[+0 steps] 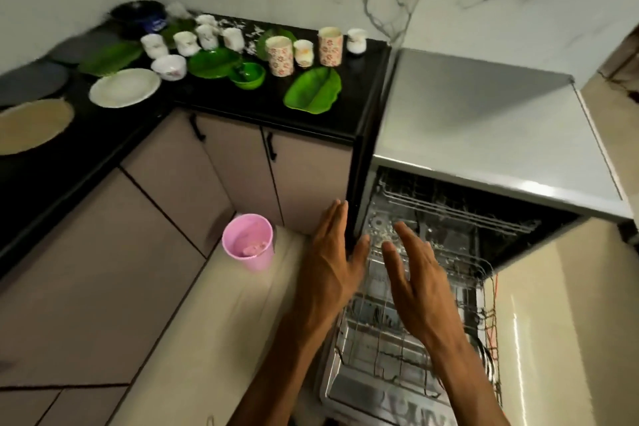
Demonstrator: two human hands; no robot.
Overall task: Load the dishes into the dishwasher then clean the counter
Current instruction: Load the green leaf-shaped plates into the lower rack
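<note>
The dishwasher [491, 135] stands open at the right, its lower wire rack [387, 356] pulled out over the door and its upper rack [449, 204] inside. My left hand [333, 259] and my right hand [420, 273] hover above the lower rack, fingers straight, holding nothing. On the black counter [311, 121] stand several white and flowered cups [280, 55], a white bowl [169, 66], a green bowl [247, 75], green leaf-shaped plates [313, 89] and a white plate [125, 87].
A pink bin [249, 241] sits on the floor beside the cabinet. Grey plates [33, 79] and a tan plate [33, 124] lie on the left counter. A dark bowl [138, 12] stands in the far corner. White crumbs are scattered near the cups.
</note>
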